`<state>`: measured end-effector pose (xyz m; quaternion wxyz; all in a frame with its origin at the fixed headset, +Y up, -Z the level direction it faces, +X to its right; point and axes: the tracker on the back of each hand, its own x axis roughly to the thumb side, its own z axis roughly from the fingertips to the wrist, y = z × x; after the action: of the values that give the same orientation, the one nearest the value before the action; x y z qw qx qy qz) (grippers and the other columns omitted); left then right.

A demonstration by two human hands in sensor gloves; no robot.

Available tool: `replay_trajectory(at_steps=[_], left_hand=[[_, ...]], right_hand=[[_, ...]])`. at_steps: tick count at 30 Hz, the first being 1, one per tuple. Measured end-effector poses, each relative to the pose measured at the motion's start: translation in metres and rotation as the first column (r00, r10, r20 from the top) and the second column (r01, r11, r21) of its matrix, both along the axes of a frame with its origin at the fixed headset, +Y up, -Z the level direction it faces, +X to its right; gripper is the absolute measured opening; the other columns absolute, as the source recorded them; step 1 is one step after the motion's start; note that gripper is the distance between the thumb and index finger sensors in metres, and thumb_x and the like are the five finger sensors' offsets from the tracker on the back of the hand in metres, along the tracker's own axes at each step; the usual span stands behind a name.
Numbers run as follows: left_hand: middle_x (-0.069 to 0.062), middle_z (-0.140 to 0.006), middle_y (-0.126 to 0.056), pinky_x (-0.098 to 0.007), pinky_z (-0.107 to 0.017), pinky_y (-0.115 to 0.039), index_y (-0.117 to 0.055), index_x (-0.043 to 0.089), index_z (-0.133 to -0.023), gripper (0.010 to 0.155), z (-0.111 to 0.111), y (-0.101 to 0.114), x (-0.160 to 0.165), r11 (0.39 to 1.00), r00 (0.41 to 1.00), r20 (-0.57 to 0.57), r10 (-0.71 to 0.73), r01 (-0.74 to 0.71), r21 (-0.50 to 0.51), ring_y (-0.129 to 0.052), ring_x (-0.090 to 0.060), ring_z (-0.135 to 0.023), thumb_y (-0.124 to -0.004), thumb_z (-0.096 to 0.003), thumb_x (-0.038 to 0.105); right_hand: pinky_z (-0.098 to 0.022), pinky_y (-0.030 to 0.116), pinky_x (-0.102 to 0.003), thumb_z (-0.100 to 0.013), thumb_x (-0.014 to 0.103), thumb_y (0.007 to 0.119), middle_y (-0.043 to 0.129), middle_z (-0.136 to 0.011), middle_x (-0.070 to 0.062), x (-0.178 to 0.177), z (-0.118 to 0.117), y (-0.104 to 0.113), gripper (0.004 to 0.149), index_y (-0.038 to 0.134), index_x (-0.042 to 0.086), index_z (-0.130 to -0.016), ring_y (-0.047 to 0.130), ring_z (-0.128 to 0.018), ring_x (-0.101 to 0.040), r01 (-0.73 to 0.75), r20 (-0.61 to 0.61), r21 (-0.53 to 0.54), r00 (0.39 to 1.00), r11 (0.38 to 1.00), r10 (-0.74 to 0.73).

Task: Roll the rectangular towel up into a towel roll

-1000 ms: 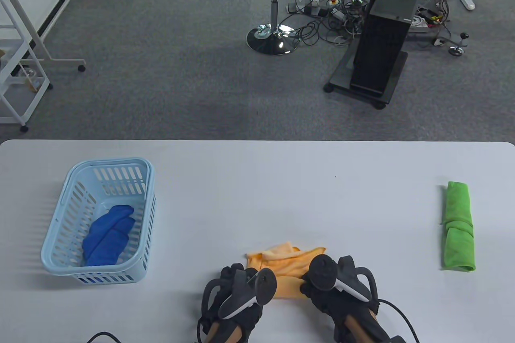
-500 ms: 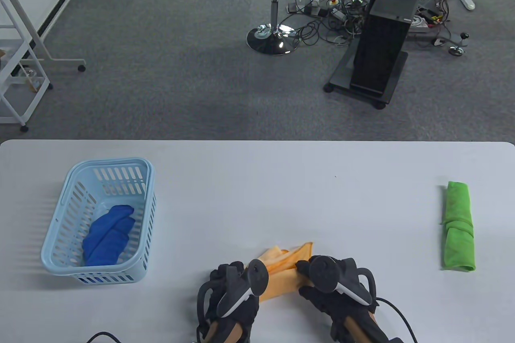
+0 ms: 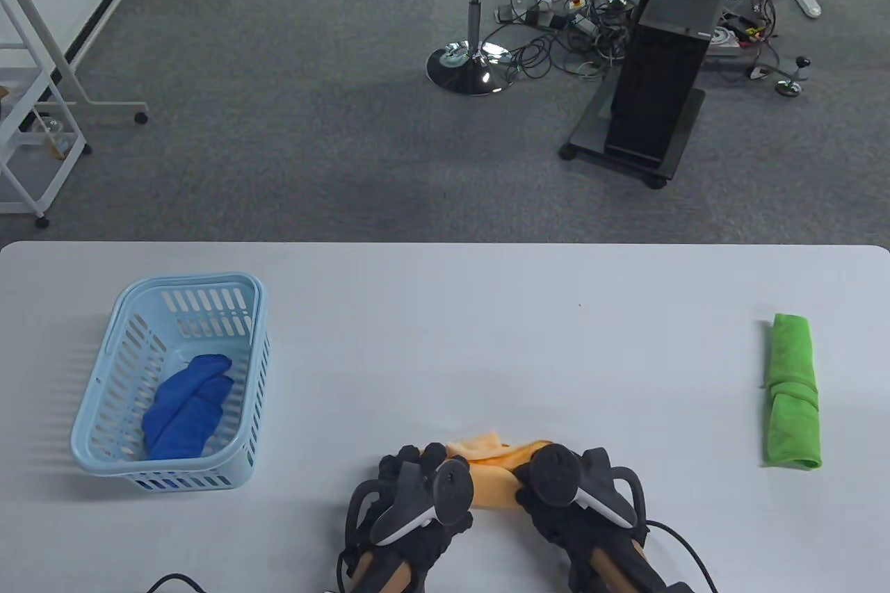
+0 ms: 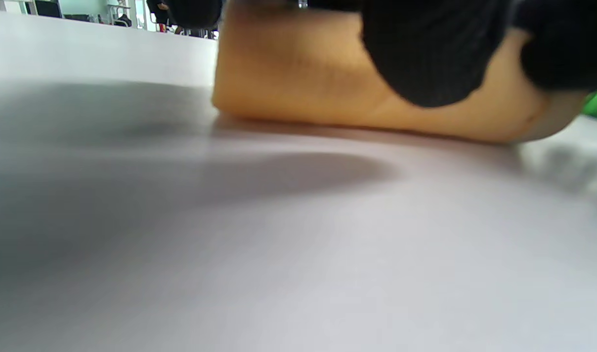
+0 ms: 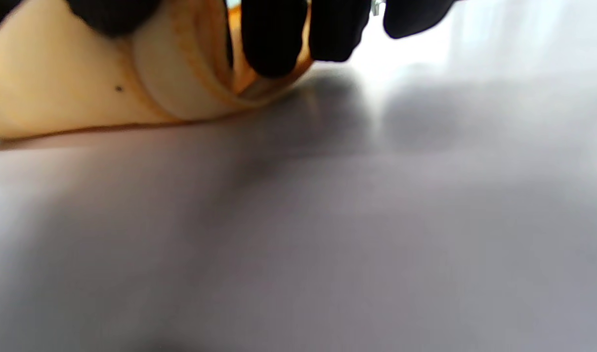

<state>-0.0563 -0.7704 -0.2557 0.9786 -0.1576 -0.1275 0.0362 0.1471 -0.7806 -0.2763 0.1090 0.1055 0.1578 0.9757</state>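
The orange towel (image 3: 492, 475) is lying near the front edge of the white table (image 3: 445, 315), well to the right of the blue basket (image 3: 174, 381), and it is already looking like a thick, mostly formed roll. Both gloved hands are working on it. The left hand (image 3: 417, 489) is pressing on the end of the roll nearer the basket; the left wrist view is showing dark fingers (image 4: 425, 54) curving over the top of the orange bundle, so this hand is gripping the towel. The right hand (image 3: 567, 489) is holding the end farther from the basket, with its fingertips (image 5: 274, 39) hooking over the layered edge, so it is gripping the towel too.

A loose flap is sticking up on the side of the roll away from the person, so the rolling is probably nearing its end but not finishing yet. The risk is lying in that flap and in the open spiral at the right end: if the 2 hands are pushing unevenly, the roll may be coning or loosening, and releasing too soon may be letting it spring open.

Far from the basket, a green towel roll (image 3: 791, 391) is resting, and a blue towel (image 3: 186, 405) is sitting inside the basket.
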Motion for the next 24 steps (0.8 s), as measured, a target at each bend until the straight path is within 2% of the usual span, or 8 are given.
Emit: replay_trajectory(at_steps=[3, 6, 10, 14, 17, 19, 21, 24], left_hand=[[-0.003, -0.115, -0.049, -0.066, -0.072, -0.041, -0.049, 0.037, -0.103, 0.068, 0.0, -0.002, 0.001, 0.999, 1.0, 0.002, -0.009, 0.009, 0.031, -0.049, -0.044, -0.103, -0.079, -0.0421, 0.039], [-0.002, -0.108, -0.067, -0.065, -0.071, -0.046, -0.061, 0.033, -0.097, 0.059, 0.0, -0.002, 0.001, 0.995, 0.998, 0.034, 0.059, -0.062, 0.083, -0.06, -0.042, -0.1, -0.078, -0.0408, 0.035], [-0.003, -0.098, -0.081, -0.065, -0.071, -0.047, -0.068, 0.032, -0.094, 0.055, 0.0, 0.001, 0.003, 0.994, 0.998, 0.042, 0.051, -0.055, 0.099, -0.069, -0.037, -0.094, -0.075, -0.0391, 0.035], [-0.008, -0.085, -0.094, -0.065, -0.07, -0.049, -0.075, 0.031, -0.092, 0.054, -0.001, 0.004, 0.0, 0.993, 0.996, 0.036, 0.076, -0.079, 0.086, -0.075, -0.036, -0.089, -0.07, -0.038, 0.037], [-0.009, -0.073, -0.102, -0.065, -0.069, -0.052, -0.08, 0.028, -0.09, 0.055, -0.003, 0.005, -0.004, 0.993, 0.993, 0.025, 0.114, -0.115, 0.039, -0.081, -0.034, -0.086, -0.069, -0.0376, 0.038], [-0.01, -0.069, -0.104, -0.065, -0.068, -0.054, -0.081, 0.026, -0.091, 0.056, -0.002, 0.008, -0.006, 0.989, 0.989, 0.019, 0.148, -0.148, 0.021, -0.083, -0.034, -0.086, -0.069, -0.0379, 0.04], [-0.011, -0.074, -0.103, -0.065, -0.068, -0.053, -0.073, 0.031, -0.096, 0.058, -0.001, 0.014, -0.008, 0.987, 0.99, 0.005, 0.142, -0.142, 0.068, -0.08, -0.036, -0.089, -0.072, -0.0389, 0.041], [-0.012, -0.102, -0.069, -0.066, -0.071, -0.044, -0.058, 0.039, -0.099, 0.059, 0.004, 0.023, -0.008, 0.974, 0.992, 0.016, 0.129, -0.13, 0.183, -0.059, -0.042, -0.099, -0.073, -0.0423, 0.038]], right_hand=[[-0.07, 0.046, -0.063, -0.035, 0.045, 0.061, 0.058, -0.099, -0.009, 0.001, 0.0, 0.002, 0.059, 0.078, 0.019, -0.086, 0.055, -0.097, -0.036, 0.029, -0.008, -0.042, 1.0, 0.999, -0.029], [-0.07, 0.048, -0.062, -0.035, 0.047, 0.063, 0.06, -0.098, -0.008, 0.005, 0.003, 0.005, 0.061, 0.079, 0.021, -0.087, 0.058, -0.096, -0.036, 0.011, -0.01, -0.029, 1.0, 1.0, -0.011], [-0.07, 0.047, -0.062, -0.034, 0.05, 0.067, 0.055, -0.101, -0.009, 0.01, 0.007, 0.014, 0.07, 0.062, 0.023, -0.099, 0.057, -0.096, -0.034, 0.024, 0.004, 0.036, 1.0, 0.999, -0.024], [-0.07, 0.046, -0.063, -0.031, 0.05, 0.075, 0.056, -0.102, -0.005, 0.006, 0.01, 0.017, 0.075, 0.059, 0.025, -0.1, 0.058, -0.097, -0.033, 0.118, -0.039, 0.051, 0.992, 0.992, -0.116], [-0.071, 0.046, -0.063, -0.028, 0.051, 0.079, 0.06, -0.1, -0.006, -0.002, 0.011, 0.008, 0.08, 0.057, 0.024, -0.101, 0.062, -0.095, -0.032, 0.026, -0.07, 0.003, 0.997, 1.0, -0.026], [-0.069, 0.054, -0.058, -0.03, 0.045, 0.075, 0.068, -0.091, -0.004, -0.006, 0.01, 0.006, 0.069, 0.064, 0.026, -0.096, 0.07, -0.087, -0.029, -0.026, -0.064, 0.039, 0.998, 0.999, 0.028], [-0.068, 0.056, -0.057, -0.031, 0.043, 0.073, 0.072, -0.086, -0.005, -0.009, 0.01, 0.008, 0.065, 0.07, 0.024, -0.093, 0.074, -0.083, -0.029, -0.018, -0.06, 0.028, 0.998, 0.999, 0.019], [-0.068, 0.055, -0.058, -0.033, 0.046, 0.067, 0.073, -0.084, -0.005, -0.012, 0.011, 0.006, 0.063, 0.073, 0.023, -0.091, 0.074, -0.08, -0.03, -0.019, -0.067, -0.012, 0.998, 1.0, 0.018]])
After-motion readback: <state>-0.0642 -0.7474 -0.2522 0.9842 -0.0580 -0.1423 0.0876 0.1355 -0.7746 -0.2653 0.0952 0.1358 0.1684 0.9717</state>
